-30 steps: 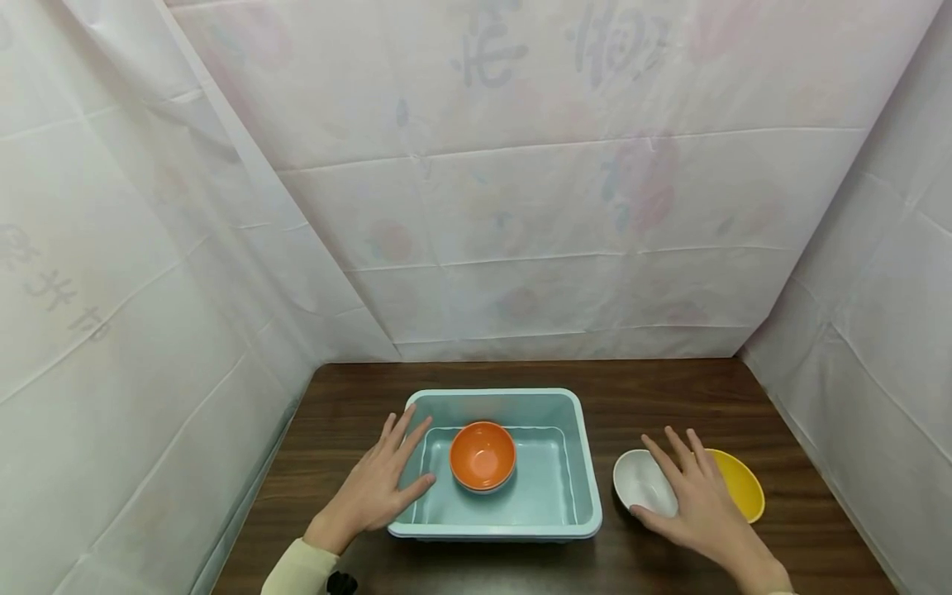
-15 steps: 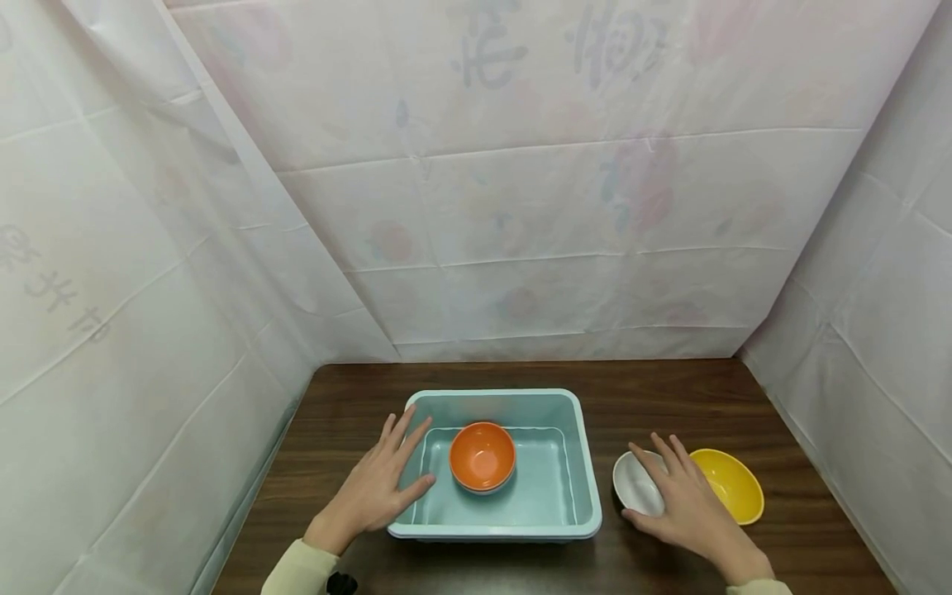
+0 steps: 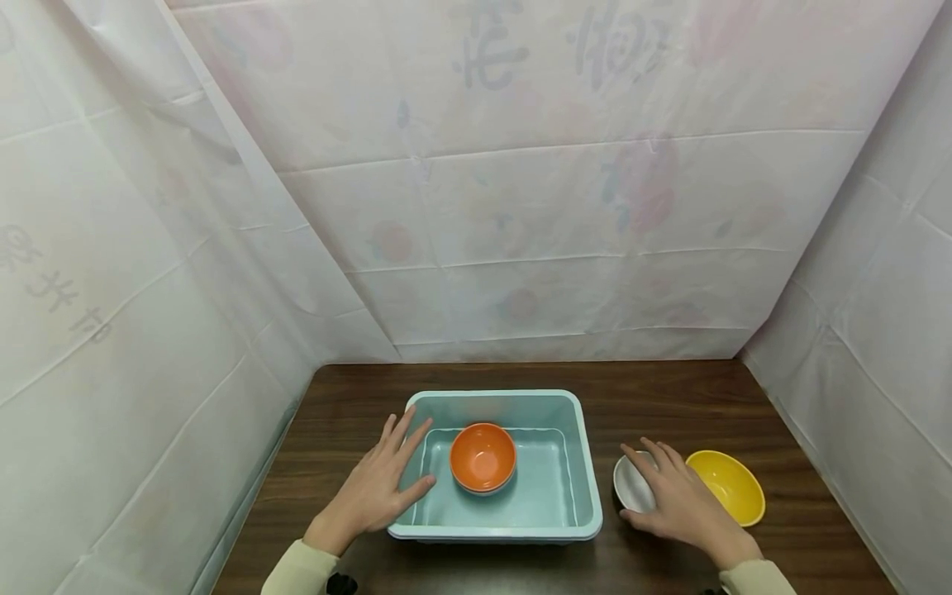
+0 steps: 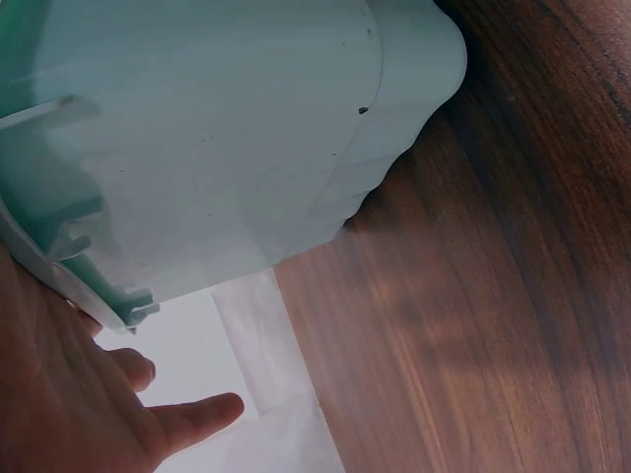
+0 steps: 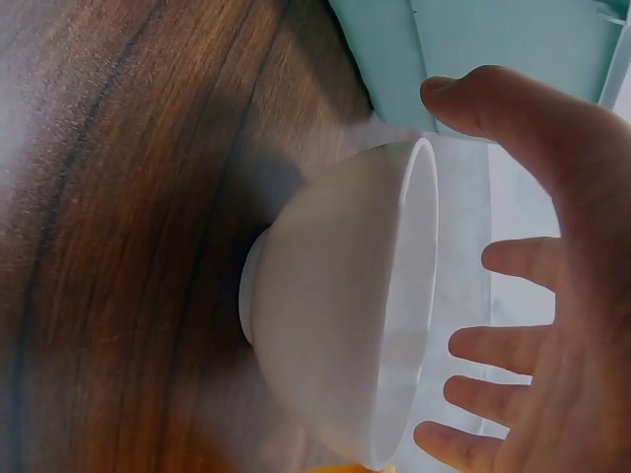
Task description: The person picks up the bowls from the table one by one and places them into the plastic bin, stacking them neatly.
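Note:
My left hand [image 3: 379, 483] rests on the left rim of a light blue plastic basin [image 3: 494, 531], fingers spread. In the left wrist view the outer wall of the basin [image 4: 217, 138] fills the upper left. Inside the basin sits an orange bowl [image 3: 483, 457], stacked on a paler one whose rim edge shows beneath. My right hand [image 3: 680, 504] hovers over a white bowl [image 3: 632, 487], covering part of it. The right wrist view shows that white bowl [image 5: 340, 296] upright on its foot, with the thumb and fingers spread above its rim and apart from it.
A yellow bowl [image 3: 729, 487] stands just right of the white bowl. The dark wooden table [image 3: 357, 380] bears everything. White printed sheets [image 3: 521, 248] hang behind it and along both sides.
My right hand has moved left and slightly down over the white bowl, uncovering the yellow bowl. My left hand and the basin have stayed in place.

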Action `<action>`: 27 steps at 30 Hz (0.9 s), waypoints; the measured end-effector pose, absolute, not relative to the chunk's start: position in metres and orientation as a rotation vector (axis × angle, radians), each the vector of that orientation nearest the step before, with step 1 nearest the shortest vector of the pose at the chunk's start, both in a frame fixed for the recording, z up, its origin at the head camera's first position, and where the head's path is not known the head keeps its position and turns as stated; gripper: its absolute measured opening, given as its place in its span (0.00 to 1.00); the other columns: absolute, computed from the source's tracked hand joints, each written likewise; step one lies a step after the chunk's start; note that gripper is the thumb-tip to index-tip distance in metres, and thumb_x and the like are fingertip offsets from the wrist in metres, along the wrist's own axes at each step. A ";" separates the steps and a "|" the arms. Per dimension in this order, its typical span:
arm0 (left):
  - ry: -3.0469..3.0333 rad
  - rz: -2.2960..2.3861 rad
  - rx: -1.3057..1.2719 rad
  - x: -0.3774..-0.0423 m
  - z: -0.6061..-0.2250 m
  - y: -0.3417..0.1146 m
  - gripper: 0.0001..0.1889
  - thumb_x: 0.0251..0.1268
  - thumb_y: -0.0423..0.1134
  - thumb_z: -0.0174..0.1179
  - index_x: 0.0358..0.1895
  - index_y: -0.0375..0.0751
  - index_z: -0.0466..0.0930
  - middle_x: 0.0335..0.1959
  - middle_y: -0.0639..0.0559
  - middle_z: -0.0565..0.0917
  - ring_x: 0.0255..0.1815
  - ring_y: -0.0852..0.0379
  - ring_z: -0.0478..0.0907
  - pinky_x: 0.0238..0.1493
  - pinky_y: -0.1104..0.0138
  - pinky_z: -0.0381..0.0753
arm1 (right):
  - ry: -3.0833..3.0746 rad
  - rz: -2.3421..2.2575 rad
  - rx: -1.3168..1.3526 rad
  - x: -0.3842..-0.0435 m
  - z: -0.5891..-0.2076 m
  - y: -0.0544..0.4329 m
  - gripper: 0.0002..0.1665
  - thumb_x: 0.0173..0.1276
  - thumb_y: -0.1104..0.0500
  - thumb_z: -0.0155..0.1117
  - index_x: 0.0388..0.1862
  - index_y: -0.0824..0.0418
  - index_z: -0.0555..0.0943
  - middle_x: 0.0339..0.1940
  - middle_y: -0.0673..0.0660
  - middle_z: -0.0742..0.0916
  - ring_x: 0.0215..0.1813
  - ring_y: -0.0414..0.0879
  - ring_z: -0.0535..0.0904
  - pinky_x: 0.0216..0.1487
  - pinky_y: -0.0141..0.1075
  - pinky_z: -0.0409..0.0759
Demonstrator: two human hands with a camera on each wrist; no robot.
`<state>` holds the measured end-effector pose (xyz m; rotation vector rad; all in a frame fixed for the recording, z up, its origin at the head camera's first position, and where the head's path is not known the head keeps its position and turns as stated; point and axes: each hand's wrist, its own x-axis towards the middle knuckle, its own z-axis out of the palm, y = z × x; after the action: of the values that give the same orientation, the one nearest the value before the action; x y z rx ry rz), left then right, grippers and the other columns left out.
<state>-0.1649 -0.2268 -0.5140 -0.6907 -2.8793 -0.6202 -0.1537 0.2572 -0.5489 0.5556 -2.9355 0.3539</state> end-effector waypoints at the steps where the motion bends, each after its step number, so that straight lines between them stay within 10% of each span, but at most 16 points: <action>1: -2.880 -0.620 -0.690 -0.165 -0.514 -0.227 0.42 0.73 0.65 0.55 0.84 0.54 0.55 0.87 0.46 0.46 0.84 0.30 0.46 0.60 0.27 0.70 | -2.939 0.351 0.563 -0.155 -0.548 0.257 0.54 0.52 0.34 0.80 0.74 0.55 0.74 0.72 0.70 0.75 0.69 0.72 0.71 0.58 0.70 0.75; 27: -2.885 -0.621 -0.695 -0.165 -0.516 -0.227 0.41 0.74 0.65 0.55 0.84 0.58 0.53 0.87 0.47 0.45 0.84 0.31 0.45 0.62 0.28 0.70 | -3.106 0.268 0.551 -0.169 -0.544 0.249 0.44 0.54 0.34 0.77 0.66 0.53 0.81 0.66 0.63 0.79 0.64 0.66 0.75 0.60 0.70 0.73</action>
<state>-0.1655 -0.2271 -0.5162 -0.6952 -2.8848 -0.6211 -0.1690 0.2491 -0.5439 0.5515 -3.1056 0.2676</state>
